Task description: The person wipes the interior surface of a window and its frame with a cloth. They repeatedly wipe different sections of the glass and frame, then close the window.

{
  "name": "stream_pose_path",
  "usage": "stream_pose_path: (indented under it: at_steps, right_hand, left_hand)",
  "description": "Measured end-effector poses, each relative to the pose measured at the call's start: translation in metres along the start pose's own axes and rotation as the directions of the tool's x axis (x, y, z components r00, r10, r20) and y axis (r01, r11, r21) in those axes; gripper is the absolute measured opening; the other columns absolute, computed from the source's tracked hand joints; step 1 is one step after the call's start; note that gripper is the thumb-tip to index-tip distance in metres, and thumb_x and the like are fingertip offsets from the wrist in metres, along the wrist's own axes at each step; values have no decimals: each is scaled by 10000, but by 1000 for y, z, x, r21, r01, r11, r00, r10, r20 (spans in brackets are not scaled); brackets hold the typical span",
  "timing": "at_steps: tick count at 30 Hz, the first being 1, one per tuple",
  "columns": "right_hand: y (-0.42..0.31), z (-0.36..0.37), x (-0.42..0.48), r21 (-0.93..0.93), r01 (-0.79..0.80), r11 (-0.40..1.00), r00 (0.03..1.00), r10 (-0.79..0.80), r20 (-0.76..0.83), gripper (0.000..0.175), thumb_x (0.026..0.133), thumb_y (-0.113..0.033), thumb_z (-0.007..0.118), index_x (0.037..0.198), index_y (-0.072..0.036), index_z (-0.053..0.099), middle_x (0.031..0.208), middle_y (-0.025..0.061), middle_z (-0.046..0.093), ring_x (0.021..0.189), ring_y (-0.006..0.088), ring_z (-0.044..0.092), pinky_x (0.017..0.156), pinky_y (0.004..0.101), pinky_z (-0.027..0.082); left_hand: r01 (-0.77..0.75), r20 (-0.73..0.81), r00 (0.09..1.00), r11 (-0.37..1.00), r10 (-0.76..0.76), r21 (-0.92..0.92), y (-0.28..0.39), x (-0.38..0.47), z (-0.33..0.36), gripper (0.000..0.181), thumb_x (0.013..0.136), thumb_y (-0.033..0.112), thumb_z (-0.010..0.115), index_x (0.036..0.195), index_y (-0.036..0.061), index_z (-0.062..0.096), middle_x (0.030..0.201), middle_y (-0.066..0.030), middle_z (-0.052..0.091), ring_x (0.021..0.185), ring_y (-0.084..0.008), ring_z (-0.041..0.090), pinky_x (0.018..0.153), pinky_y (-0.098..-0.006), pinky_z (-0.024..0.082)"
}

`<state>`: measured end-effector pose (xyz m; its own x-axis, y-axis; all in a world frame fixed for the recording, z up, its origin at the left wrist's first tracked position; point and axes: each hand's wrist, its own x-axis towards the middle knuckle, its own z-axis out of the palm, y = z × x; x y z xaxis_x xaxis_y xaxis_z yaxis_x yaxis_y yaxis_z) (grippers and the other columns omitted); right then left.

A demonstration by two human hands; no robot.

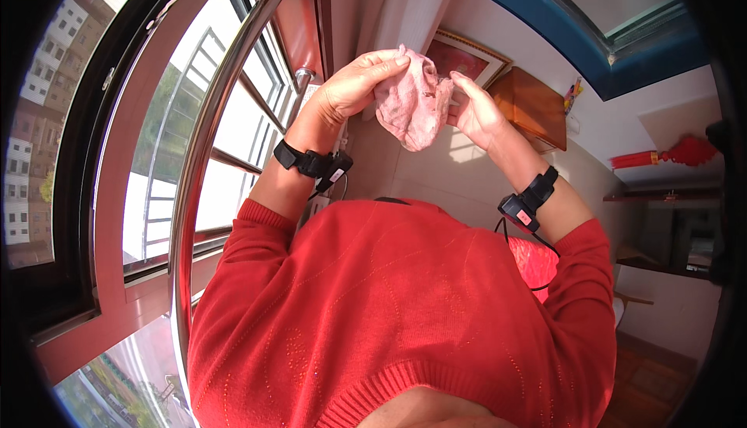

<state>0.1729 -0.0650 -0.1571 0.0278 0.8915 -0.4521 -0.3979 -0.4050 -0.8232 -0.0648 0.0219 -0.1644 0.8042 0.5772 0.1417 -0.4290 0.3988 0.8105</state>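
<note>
A crumpled pink cloth [408, 104], worn and frayed with small holes near its right side, hangs between both hands at the top middle. My left hand [356, 81] pinches its upper left edge between thumb and fingers. At the cloth's frayed right edge is my right hand [480, 110], its thumb on the near side and its fingertips partly hidden behind the fabric. Each forearm wears a black strap, the left strap [303, 159] and the right strap [528, 200], carrying a small device with a cable.
Close on the left, a curved metal rail [201, 136] runs in front of a window frame [111, 206]. Beyond the hands stand a brown wooden cabinet [531, 110] and a framed picture [467, 60]. A blue frame [560, 22] crosses the upper right. Red tassels [636, 159] hang at right.
</note>
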Motion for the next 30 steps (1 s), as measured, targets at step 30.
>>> stream_pose_path:
  at_steps: [30]
  right_hand:
    - [-29, -6, -33, -177, 19, 984, 864, 73, 498, 527, 960, -89, 619, 1449, 37, 468, 1352, 151, 628, 1229, 245, 633, 1048, 416, 509]
  left_hand:
    - [91, -408, 896, 829, 174, 552, 4, 12, -21, 259, 997, 109, 683, 1241, 20, 673, 1106, -29, 715, 1042, -89, 654, 918, -256, 530]
